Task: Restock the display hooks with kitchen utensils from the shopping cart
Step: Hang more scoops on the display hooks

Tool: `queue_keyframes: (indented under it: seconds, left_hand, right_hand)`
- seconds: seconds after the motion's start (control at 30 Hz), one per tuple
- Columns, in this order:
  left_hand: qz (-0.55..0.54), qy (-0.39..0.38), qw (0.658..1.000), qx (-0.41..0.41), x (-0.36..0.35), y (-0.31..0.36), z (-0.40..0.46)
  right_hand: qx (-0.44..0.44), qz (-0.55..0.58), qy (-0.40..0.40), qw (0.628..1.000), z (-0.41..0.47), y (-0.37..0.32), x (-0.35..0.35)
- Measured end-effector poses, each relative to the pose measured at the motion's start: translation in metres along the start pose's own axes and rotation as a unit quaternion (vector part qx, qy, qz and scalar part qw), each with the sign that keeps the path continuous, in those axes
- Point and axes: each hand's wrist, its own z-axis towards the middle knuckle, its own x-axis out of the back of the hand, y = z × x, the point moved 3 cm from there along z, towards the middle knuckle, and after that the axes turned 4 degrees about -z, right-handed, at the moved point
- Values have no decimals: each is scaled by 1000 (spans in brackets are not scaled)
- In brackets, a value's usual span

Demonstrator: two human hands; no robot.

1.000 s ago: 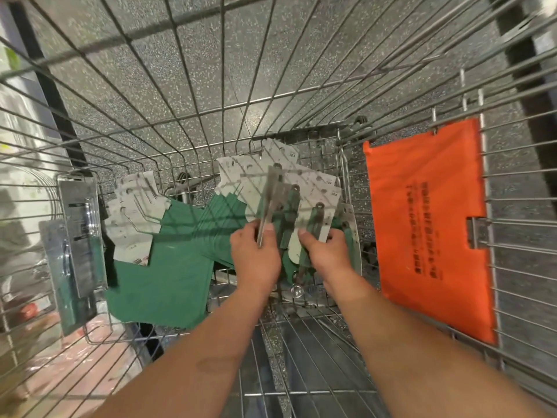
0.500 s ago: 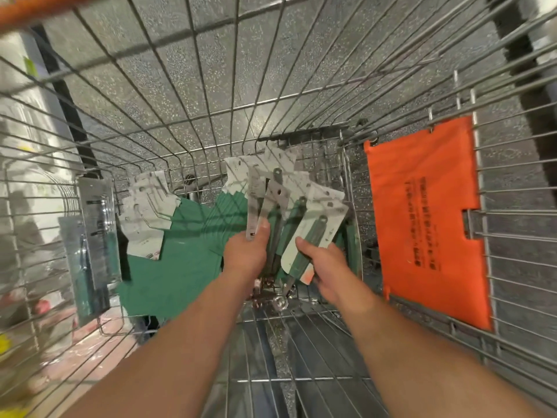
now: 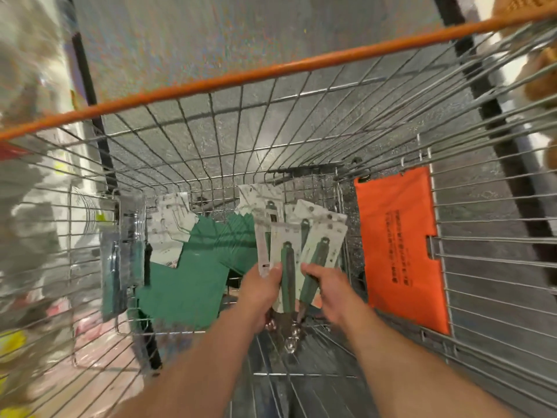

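Inside the wire shopping cart [image 3: 301,140], the left hand [image 3: 259,292] curls its fingers around a carded green-handled utensil [image 3: 287,273]. The right hand [image 3: 333,292] pinches a second carded utensil [image 3: 319,260] just beside it, above more packs [image 3: 193,267].

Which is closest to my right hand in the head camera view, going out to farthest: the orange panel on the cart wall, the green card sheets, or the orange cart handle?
From the right hand:
1. Orange panel, just to its right on the cart wall.
2. Green card sheets, to the left, past the left hand.
3. Orange cart handle, far up top.
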Motion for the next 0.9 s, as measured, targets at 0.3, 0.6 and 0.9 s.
queue_keyframes:
  seconds: [0.3,0.6,0.9]
  left_hand:
    - [-120,-47,991,18,16,23,-51]
    - [-223,-101,968,-58,65,35,-121]
    - [-316,-51,941,-107,120,41,-177]
  right_hand:
    - [66,-39,-8,997,-62,-28,-9]
    - [140,-119,-55,981,-140,-55,-35]
    - [198,-195,-77,958,-200,-76,-73]
